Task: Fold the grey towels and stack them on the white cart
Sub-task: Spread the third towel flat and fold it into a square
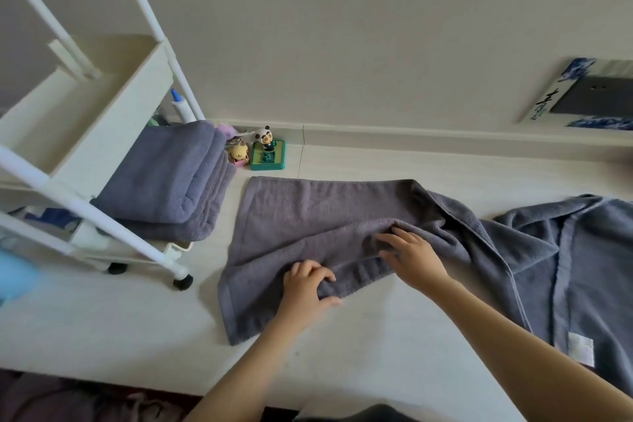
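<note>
At the far left stands the white cart (pixel 102 106), a tubular frame on black castors with tray shelves. On its lower shelf lie the folded grey towels (pixel 168 181), two thick bundles stacked one on the other, their rounded folds facing right and overhanging the shelf edge slightly. A white bottle with a blue tip (pixel 180 106) stands behind them. Just right of the cart, against the baseboard, sit a small yellow toy (pixel 238 153) and a panda figurine on a green base (pixel 267 151).

In the middle of the pale floor (pixel 120 319) lies the grey towel being folded (pixel 308 216), terry-textured with a banded hem along its left edge. Its near long edge is doubled over into a raised ridge. The left hand (pixel 308 286) grips that near edge, fingers curled over the cloth and thumb under it. The right hand (pixel 412 255) rests on the ridge just beside it, fingers bent and pressing into the fold.

To the right, touching that towel's far end, a larger grey towel (pixel 565 267) lies rumpled and spread, a white label (pixel 581 349) on its near hem. On the wall above hangs a blue-and-white framed panel (pixel 589 96).
</note>
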Available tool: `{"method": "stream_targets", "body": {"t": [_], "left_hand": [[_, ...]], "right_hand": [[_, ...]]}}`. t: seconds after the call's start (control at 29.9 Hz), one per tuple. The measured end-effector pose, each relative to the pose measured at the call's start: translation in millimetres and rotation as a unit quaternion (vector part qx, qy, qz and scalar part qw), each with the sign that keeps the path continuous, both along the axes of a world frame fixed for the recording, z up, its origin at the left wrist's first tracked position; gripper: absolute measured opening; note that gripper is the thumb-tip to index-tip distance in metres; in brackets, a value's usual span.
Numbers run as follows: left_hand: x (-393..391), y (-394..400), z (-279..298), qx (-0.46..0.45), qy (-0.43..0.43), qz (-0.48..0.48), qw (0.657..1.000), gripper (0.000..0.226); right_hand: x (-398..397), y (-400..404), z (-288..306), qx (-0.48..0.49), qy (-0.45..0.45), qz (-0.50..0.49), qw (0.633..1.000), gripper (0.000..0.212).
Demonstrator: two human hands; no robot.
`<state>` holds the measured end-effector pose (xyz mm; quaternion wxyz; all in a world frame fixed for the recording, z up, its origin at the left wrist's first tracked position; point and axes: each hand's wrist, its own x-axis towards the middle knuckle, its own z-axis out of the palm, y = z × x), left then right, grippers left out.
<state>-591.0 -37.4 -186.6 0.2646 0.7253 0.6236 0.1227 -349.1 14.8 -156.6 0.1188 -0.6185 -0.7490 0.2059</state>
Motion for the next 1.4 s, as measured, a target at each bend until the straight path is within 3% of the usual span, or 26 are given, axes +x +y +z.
{"method": "stream_targets", "body": {"t": [0.1, 0.27, 0.47, 0.57, 0.63, 0.73, 0.87, 0.97, 1.04, 1.17, 1.4], "left_hand": [[4.6, 4.3, 1.1, -0.002, 0.01, -0.006, 1.0, 0.027], [-11.6, 7.4, 15.0, -0.09, -0.043, -0.034, 0.994, 0.022], [-20.5, 2.6, 31.9, -0.167, -0.006, -0.074, 0.983, 0.019], [-15.0, 2.9, 39.8, -0.2, -0.042, -0.069, 0.976, 0.024], [-10.9, 7.5, 37.2, -0.108, -0.072, -0.035, 0.991, 0.027], [0.0, 31.0, 30.4, 0.047, -0.045, -0.031, 0.997, 0.025], [29.2, 70.0, 27.8, -0.048, 0.011, -0.094, 0.994, 0.045], [53.4, 94.4, 22.6, -0.132, 0.071, -0.148, 0.978, 0.052], [62.8, 103.0, 19.4, -0.157, 0.109, -0.152, 0.97, 0.052], [69.5, 102.6, 8.6, -0.152, 0.156, -0.134, 0.967, 0.053], [68.1, 107.7, 6.3, -0.144, 0.146, -0.118, 0.972, 0.055]], "right_hand": [[-2.7, 5.9, -0.7, -0.054, -0.044, 0.038, 0.997, 0.035], [0.8, 4.1, 3.4, -0.149, -0.066, 0.072, 0.984, 0.025], [-5.8, -24.7, -9.2, -0.084, -0.141, 0.061, 0.985, 0.034], [-10.1, -36.7, -12.6, -0.024, -0.158, 0.03, 0.987, 0.039], [-9.9, -44.5, -8.3, 0.007, -0.144, 0.016, 0.989, 0.041], [-12.4, -54.3, -4.4, 0.028, -0.131, 0.008, 0.991, 0.04], [-7.9, -67.2, -12.9, 0.011, -0.11, 0.005, 0.994, 0.047], [-4.4, -80.4, -17.5, -0.013, -0.066, -0.004, 0.998, 0.065], [-2.2, -92.0, -21.6, 0.006, -0.057, -0.024, 0.998, 0.061], [3.8, -114.2, -25.4, 0.016, -0.067, -0.054, 0.996, 0.057], [11.0, -156.0, -26.5, 0.101, -0.123, -0.077, 0.984, 0.051]]}}
